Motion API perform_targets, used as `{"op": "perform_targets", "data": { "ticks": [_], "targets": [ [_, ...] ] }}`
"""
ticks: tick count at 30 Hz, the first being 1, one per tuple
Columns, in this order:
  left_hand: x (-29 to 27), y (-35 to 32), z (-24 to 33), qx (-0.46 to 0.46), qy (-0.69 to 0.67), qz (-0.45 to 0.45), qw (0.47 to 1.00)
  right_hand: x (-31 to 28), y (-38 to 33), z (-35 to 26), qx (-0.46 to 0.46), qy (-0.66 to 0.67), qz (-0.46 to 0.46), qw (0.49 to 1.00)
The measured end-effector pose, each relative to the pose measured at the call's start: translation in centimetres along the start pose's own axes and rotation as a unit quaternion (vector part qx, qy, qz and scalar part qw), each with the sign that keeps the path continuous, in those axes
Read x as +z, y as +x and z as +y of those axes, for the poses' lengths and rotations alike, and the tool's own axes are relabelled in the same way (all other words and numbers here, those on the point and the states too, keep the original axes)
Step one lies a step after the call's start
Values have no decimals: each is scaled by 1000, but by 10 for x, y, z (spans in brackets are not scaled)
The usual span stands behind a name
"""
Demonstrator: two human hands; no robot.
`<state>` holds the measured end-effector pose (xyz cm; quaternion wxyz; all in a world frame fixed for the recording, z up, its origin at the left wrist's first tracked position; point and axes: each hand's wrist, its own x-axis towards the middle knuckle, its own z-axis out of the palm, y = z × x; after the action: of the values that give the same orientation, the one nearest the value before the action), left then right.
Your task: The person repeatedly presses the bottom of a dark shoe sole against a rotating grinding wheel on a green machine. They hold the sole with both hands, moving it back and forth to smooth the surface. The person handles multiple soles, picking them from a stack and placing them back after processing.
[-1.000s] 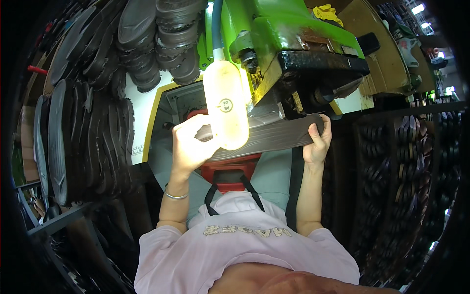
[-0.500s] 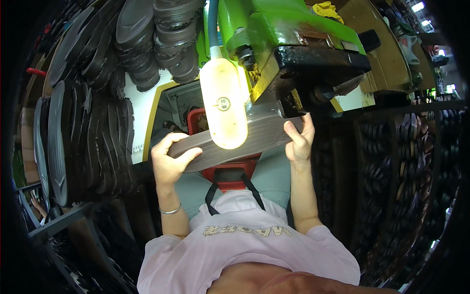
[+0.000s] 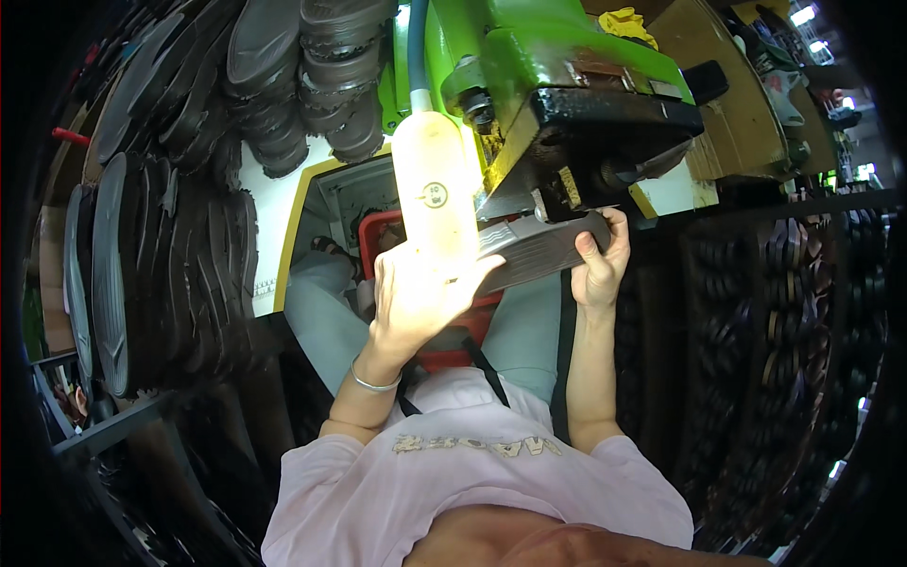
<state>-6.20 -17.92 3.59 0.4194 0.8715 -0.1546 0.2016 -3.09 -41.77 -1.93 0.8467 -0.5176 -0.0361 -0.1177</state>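
A footwear workshop, with 1 green machine [image 3: 586, 61], 1 lit lamp [image 3: 435, 170] and stacked dark soles [image 3: 265, 47].

The glare of the lamp [image 3: 435, 180] swallows the far outline of my left hand [image 3: 416, 298], so where some of its fingers end I can't tell. Hand and lamp together hide the left end of the dark sole [image 3: 539, 255]. Some fingers of my right hand [image 3: 600, 260] vanish behind its right end. Whether its far edge touches the green machine [image 3: 586, 57], I can't make out; the far picture edge cuts that machine off, and the lamp's cable [image 3: 417, 47] too. On my right, the racked pieces [image 3: 765, 283] blur into darkness.
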Motion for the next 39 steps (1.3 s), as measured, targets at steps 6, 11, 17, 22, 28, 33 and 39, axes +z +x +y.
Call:
{"op": "perform_targets", "data": {
  "ticks": [6,11,17,22,28,33,39],
  "targets": [
    [0,8,-6,67,58,34,995,7,10,1,44,9,10,999],
    [-8,8,-8,13,-11,11,1000,17,6,3,59,13,7,998],
    [-18,1,-22,-46,-25,-18,998,31,2,4,79,23,0,997],
    [-27,-3,-26,-77,-6,-19,997,37,-3,11,95,27,-17,995],
    [-31,-16,-28,-151,-67,-22,986,48,-7,10,87,19,-38,995],
    [-23,-22,-28,-145,-75,-21,986,46,-7,7,68,4,-45,997],
    [-1,-17,-22,-89,-81,-39,992,43,-13,15,37,-26,-61,997]
  ]
}}
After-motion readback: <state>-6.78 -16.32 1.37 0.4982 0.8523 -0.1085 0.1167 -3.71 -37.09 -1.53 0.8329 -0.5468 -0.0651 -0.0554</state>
